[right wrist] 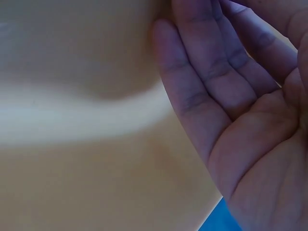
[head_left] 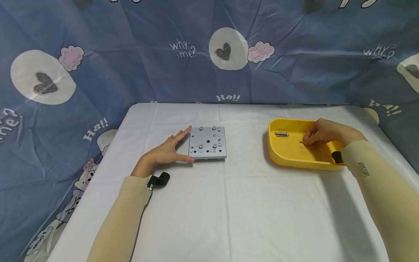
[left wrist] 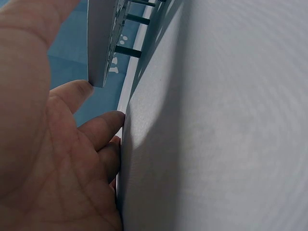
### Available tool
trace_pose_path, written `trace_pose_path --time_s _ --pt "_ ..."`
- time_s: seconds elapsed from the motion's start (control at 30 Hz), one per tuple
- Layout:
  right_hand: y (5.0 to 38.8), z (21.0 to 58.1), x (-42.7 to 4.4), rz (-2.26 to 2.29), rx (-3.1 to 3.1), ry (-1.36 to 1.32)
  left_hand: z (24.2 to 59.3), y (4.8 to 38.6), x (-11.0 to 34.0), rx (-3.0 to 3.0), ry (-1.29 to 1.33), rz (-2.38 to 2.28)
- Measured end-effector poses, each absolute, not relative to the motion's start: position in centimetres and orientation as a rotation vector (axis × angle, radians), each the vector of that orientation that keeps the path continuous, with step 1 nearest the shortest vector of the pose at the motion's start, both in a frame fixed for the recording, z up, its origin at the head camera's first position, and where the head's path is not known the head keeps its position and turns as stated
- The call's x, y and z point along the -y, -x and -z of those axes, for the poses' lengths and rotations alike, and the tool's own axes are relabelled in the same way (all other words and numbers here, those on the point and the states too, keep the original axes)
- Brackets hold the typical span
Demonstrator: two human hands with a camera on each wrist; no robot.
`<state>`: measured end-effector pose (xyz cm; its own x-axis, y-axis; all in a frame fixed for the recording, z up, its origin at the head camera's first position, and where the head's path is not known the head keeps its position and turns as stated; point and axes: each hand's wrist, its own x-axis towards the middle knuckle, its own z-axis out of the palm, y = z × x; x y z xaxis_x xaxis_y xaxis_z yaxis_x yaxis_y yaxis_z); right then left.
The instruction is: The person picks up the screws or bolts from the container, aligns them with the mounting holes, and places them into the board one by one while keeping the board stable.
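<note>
A grey metal plate (head_left: 207, 143) with holes and several screws set in it lies on the table. My left hand (head_left: 165, 151) is at its left side, fingers spread and fairly straight; the thumb touches the front corner and a forefinger the back one. In the left wrist view, threaded screw ends (left wrist: 128, 51) stick out from the plate's underside. Inside the yellow tray (head_left: 304, 163), my right hand (head_left: 322, 133) pinches a small screw (head_left: 301, 142), whose end shows at the fingertips. The right wrist view shows curled fingers (right wrist: 197, 91), but not the screw.
A couple of longer screws (head_left: 282, 134) lie in the tray's left part. White cloth (head_left: 196, 211) covers the table between plate and tray. Behind stands a blue printed curtain (head_left: 147, 72). Black wrist cameras (head_left: 160, 179) sit on both sleeves.
</note>
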<state>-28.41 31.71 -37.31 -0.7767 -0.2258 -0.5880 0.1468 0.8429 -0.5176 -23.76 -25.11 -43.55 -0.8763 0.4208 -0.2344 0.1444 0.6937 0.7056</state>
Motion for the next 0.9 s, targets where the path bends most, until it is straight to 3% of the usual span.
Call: trace_pose_path --time_s 0.9 --pt "28.5 37.5 -32.8 0.771 -2.256 -0.016 43.6 23.8 25.1 -2.533 -0.434 -0.984"
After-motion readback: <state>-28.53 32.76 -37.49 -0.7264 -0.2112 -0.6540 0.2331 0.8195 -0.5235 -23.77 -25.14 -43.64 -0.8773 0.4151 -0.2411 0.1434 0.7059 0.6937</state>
